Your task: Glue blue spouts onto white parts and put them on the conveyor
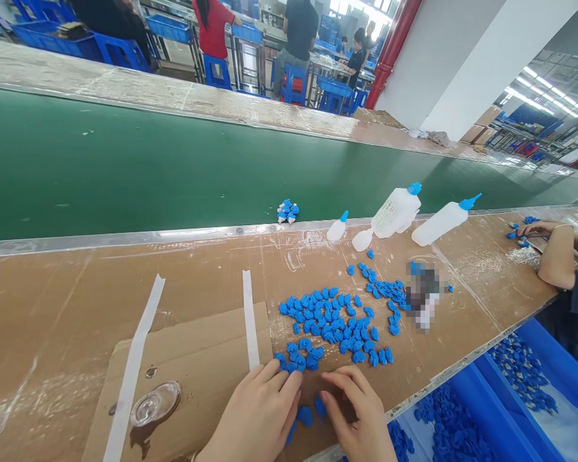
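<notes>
Many small blue plastic pieces (325, 314) lie spread over the brown worktop in front of me. My left hand (264, 407) is closed at their near edge, fingers bent down and pressed together; whatever is under the fingertips is hidden. Beside it, my right hand (354, 407) is curved with thumb and forefinger apart, and I see nothing between them. A few loose blue pieces (305, 416) lie between the two hands, one against the right thumb. Left of my hands, a see-through shallow dish (155, 404) of liquid sits on a cardboard sheet (207, 346) with white tape strips (251, 321).
White squeeze bottles (397, 212) with blue caps stand along the green conveyor belt (173, 167), which carries a small blue-and-white cluster (288, 211). Blue bins (481, 391) of pieces sit below the right edge. A co-worker's arm (559, 253) rests at far right.
</notes>
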Tool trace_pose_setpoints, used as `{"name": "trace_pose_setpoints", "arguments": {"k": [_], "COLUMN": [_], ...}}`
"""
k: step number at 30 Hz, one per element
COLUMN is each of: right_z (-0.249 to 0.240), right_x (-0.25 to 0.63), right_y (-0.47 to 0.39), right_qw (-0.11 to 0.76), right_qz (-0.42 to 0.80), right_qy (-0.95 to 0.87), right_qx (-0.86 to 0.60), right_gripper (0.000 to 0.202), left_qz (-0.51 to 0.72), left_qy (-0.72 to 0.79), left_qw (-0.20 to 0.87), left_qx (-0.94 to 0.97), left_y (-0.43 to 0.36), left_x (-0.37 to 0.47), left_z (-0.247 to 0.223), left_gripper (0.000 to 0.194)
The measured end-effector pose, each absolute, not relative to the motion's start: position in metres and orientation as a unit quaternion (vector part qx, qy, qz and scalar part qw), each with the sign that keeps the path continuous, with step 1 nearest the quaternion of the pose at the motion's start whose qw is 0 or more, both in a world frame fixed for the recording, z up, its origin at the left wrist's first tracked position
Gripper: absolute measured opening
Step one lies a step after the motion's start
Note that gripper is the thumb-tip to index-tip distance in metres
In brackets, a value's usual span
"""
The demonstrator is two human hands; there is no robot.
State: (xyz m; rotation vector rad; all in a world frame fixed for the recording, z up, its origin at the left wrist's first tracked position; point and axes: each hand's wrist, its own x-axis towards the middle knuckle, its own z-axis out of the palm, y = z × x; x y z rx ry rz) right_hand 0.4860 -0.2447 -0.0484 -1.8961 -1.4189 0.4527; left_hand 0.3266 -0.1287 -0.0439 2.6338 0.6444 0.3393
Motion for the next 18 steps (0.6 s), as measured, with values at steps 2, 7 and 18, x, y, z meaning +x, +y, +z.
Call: {"name": "trace_pose_setpoints", "arguments": {"k": [2, 7, 18], "right_z": [-0.054, -0.058, -0.053], "right_x": [0.481, 0.476, 0.495], "right_y": [-0.235, -0.217, -0.224], "right_qw": [0.369, 0.343, 0.275], "right_qz": [0.139, 0.074, 0.12], "right_qy": [-0.555, -0.588, -0.63], "right_qx": [-0.733, -0.729, -0.717], "right_gripper": [0.022, 0.018, 0.017], "left_qz": [0.126, 0.158, 0.031], "left_qy": [0.234, 0.235, 0.266], "left_qw": [0.205, 0.214, 0.185], "left_qx": [0.942, 0.935, 0.946], "left_y": [-0.13, -0.129, -0.112], "left_x": [0.323, 0.319, 0.344], "left_z": [-0.047, -0.048, -0.036], "left_gripper": [0.024, 0.02, 0.015]}}
